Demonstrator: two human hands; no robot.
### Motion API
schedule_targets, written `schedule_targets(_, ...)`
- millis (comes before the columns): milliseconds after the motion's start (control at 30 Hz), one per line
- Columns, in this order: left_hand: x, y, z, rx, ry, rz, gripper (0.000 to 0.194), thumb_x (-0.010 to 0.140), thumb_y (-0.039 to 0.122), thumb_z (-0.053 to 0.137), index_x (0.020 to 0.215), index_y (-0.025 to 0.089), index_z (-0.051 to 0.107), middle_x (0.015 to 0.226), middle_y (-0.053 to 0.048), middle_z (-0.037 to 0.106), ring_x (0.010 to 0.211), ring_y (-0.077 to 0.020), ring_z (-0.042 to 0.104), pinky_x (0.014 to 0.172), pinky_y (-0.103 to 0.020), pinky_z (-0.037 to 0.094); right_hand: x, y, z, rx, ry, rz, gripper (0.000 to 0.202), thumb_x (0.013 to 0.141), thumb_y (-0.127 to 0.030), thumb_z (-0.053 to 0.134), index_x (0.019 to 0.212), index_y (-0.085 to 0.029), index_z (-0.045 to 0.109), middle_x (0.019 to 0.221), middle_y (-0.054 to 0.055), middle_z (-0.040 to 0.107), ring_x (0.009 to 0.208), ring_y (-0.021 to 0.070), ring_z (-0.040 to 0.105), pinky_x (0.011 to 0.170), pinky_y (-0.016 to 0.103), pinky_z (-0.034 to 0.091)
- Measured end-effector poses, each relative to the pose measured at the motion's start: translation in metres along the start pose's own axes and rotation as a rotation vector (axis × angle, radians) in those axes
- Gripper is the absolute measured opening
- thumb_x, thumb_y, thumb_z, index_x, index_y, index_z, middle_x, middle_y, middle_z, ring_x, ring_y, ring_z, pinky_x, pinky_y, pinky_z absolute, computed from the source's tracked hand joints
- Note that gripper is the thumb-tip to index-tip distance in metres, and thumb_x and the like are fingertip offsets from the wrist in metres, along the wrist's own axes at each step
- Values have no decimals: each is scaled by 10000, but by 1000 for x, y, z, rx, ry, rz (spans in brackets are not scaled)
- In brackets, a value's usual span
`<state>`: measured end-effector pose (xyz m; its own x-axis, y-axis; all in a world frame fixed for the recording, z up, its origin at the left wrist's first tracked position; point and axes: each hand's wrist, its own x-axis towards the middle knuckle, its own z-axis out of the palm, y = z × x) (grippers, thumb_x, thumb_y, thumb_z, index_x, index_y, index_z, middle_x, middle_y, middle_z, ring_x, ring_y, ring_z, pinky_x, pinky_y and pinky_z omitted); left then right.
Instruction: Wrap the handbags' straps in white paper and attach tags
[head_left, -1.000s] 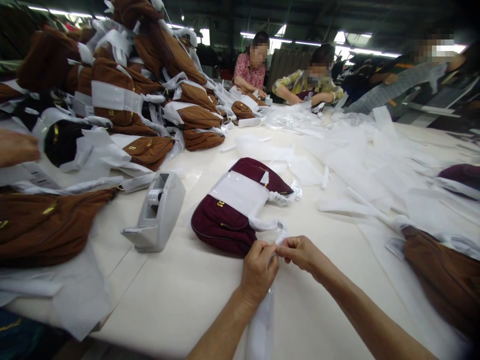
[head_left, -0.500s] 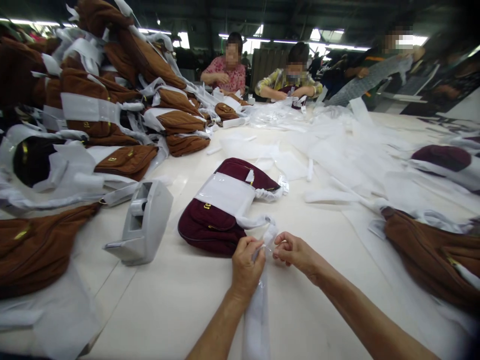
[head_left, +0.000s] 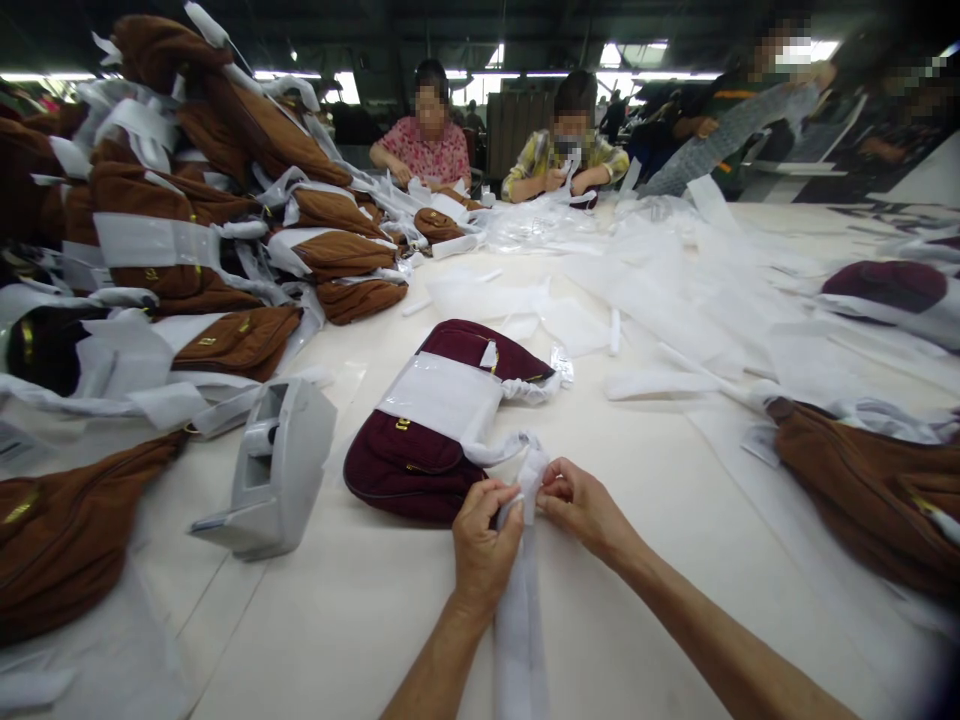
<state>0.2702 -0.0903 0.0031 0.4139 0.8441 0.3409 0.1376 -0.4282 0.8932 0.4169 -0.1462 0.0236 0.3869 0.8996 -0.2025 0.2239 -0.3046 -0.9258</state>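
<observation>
A burgundy bag (head_left: 420,440) lies on the table in front of me, a white wrapping band (head_left: 442,395) around its middle. Its strap (head_left: 495,452), wrapped in white padding, runs from the bag's right side toward my hands. My left hand (head_left: 486,535) is closed, thumb and fingers pinching the white wrapping strip (head_left: 517,620) at the strap's near end; the strip trails down toward me. My right hand (head_left: 577,505) is also closed, its fingertips pinching the wrapping's right edge. The bag's lower right corner is partly hidden behind my left hand.
A grey tape dispenser (head_left: 281,470) stands left of the bag. Brown bags (head_left: 165,210) are piled at the far left, and another brown bag (head_left: 862,490) lies at right. Loose white wrapping sheets (head_left: 675,300) cover the table's far side. Several people work across the table.
My right hand has moved left, closing the gap to the strap, and now touches the wrapping. My left hand keeps its pinch. The camera view has shifted slightly.
</observation>
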Motion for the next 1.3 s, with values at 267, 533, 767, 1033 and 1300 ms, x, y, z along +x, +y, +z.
schedule_targets(267,10,4,-13,-537,-30,-450,319,712,318,623,965,128,591,893,-67,623,757,-152,578,671,-228,458,4,-2,12,514,-322,-23,287,746,-368,594,934,-152,573,669,-2,545,560,96,481,471,206,367)
schedule_targets(533,8,0,-16,-407,-122,-343,295,784,330,521,994,139,600,996,-78,592,908,-196,542,786,-269,437,8,8,26,683,-264,-33,159,742,-279,629,840,-155,619,654,-6,587,555,82,489,551,217,402)
schedule_targets(767,6,10,-13,-400,-69,-327,345,874,345,361,1065,141,563,1030,-90,558,949,-195,514,835,-290,417,-14,-5,42,634,-63,4,348,807,-398,514,1082,-193,568,996,60,612,898,197,540,819,325,412)
schedule_targets(1033,4,2,-9,-311,-67,-232,295,849,348,438,938,147,635,904,-73,566,879,-177,531,790,-261,423,-22,-7,54,540,19,-108,365,782,-376,546,1092,-185,558,986,50,624,876,214,548,818,331,414)
schedule_targets(1300,3,6,-11,-230,-119,-184,238,812,349,499,921,192,641,892,-55,577,877,-179,538,812,-258,419,-17,6,52,495,27,-157,373,748,-445,560,1005,-180,610,898,49,644,843,220,561,777,311,427)
